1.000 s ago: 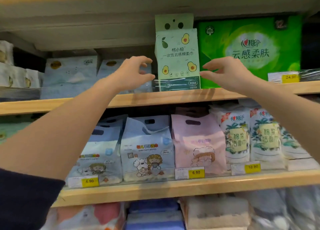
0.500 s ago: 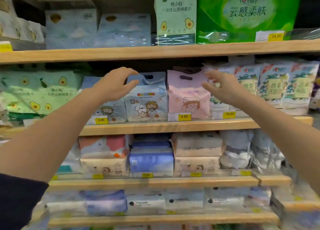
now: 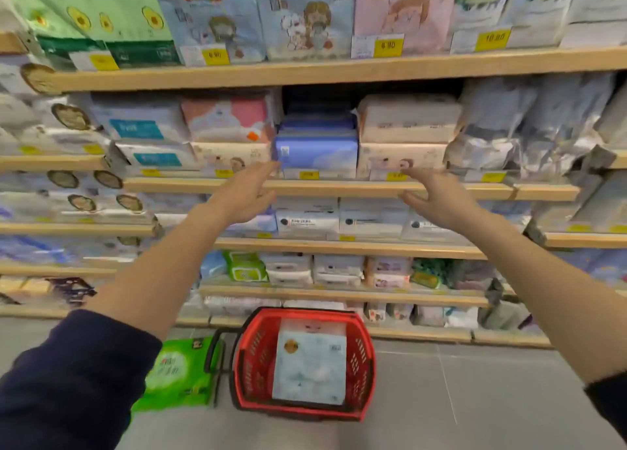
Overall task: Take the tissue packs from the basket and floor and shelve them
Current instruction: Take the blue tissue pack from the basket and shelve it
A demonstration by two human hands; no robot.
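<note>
Both hands, left [image 3: 245, 194] and right [image 3: 437, 197], are extended, fingers relaxed, grasping nothing. One pale tissue pack [image 3: 309, 365] lies in the red basket [image 3: 252, 358]; a green pack [image 3: 178, 371] lies on the floor [image 3: 475, 398] beside it, both within reach below the shelves [image 3: 339, 187].

Red plastic basket [image 3: 254, 358] with black handles. The tissue pack [image 3: 308, 365] in it is pale blue clouded with white and carries a small gold round mark. The floor pack [image 3: 176, 375] is bright green with a paler green oval. Grey tiled floor [image 3: 492, 398]. Light wood-coloured shelves [image 3: 339, 71] with yellow price tags [image 3: 387, 45]. Shelved goods include a blue pack [image 3: 319, 153], a pink cartoon-printed pack [image 3: 400, 5] and a green avocado-patterned pack [image 3: 101, 8]. Dark navy sleeve [image 3: 68, 382].
</note>
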